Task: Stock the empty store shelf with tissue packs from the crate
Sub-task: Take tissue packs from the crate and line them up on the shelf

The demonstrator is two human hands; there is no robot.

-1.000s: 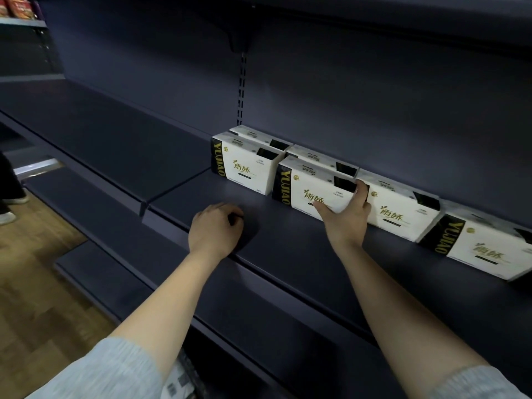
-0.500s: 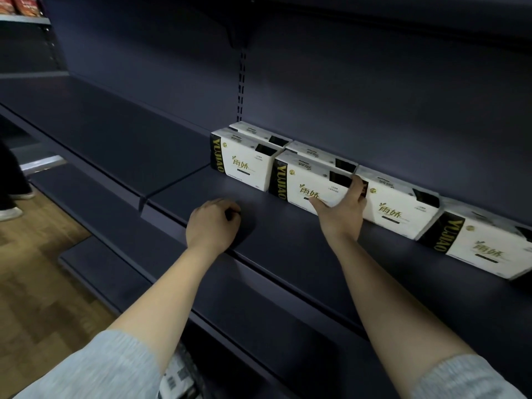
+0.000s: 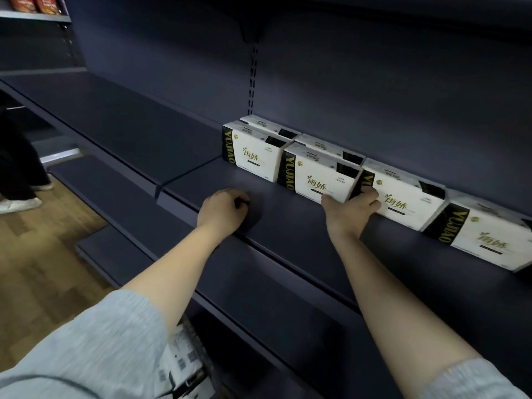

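Note:
White tissue packs with black-and-gold ends stand in a row on the dark shelf [image 3: 288,214]. The front left pack [image 3: 256,155] and second front pack [image 3: 316,175] each have another pack behind them [image 3: 270,125] [image 3: 325,144]. Two more packs [image 3: 403,194] [image 3: 483,234] continue to the right. My right hand [image 3: 351,210] grips the second front pack at its lower right corner, thumb on the face and fingers in the gap beside the third pack. My left hand [image 3: 223,210] rests curled on the shelf near its front edge, holding nothing.
More packs show in the crate [image 3: 184,367] below my left arm. Lower shelves [image 3: 121,194] jut out beneath. A person's legs and shoes [image 3: 20,180] stand on the wooden floor [image 3: 43,254] at left. Red packets [image 3: 31,1] sit on a far upper shelf.
My right hand has slid down from the second front pack's upper right corner to its lower right corner. My left hand has stayed in place.

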